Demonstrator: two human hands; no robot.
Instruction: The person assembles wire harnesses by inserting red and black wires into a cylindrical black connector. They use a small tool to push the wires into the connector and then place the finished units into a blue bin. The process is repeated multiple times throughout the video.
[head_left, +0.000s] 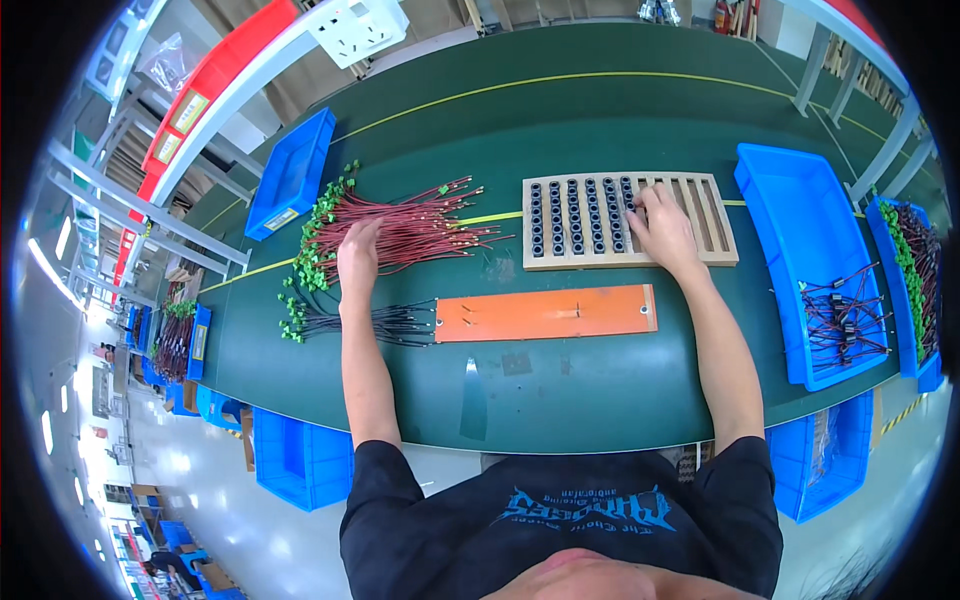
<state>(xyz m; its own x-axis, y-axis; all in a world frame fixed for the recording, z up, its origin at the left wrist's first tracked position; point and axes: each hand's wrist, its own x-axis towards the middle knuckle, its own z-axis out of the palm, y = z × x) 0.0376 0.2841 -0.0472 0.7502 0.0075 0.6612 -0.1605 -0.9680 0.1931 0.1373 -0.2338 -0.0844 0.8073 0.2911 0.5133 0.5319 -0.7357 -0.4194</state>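
Green surface (600,400) carries everything; taking the wooden rack (600,260) as landmark. Blue tray (800,220) sits just right of it, with wired black parts (848,318) at its near end. Rack's long axis runs left-right, its columns run near-far. Red wires (420,222) lie left of the rack, long axis left-right, so square to the columns: green connectors (322,225) at the far-left end, bare tips pointing at the rack, the longest ending near its left edge. That's the relation that counts, I'd say. Orange board (545,312) is on the near side of the rack, offset left, parallel to its long axis; black leads (405,322) run into its left end.

Left hand (357,258) is the nearer one to the red wires, over their connector half, away from the tips. Fingers bent close together (can't tell if that grip has a wire in it or nothing). Right hand (662,232) is over the rack, thumb and fingers curled in at the rightmost filled column. Black cylinders (576,215) fill the rack's left columns; right-hand slots hold none that I can see. The fingertips hide part of that last column (so can't tell if this grip is pinching a cylinder or just touching).
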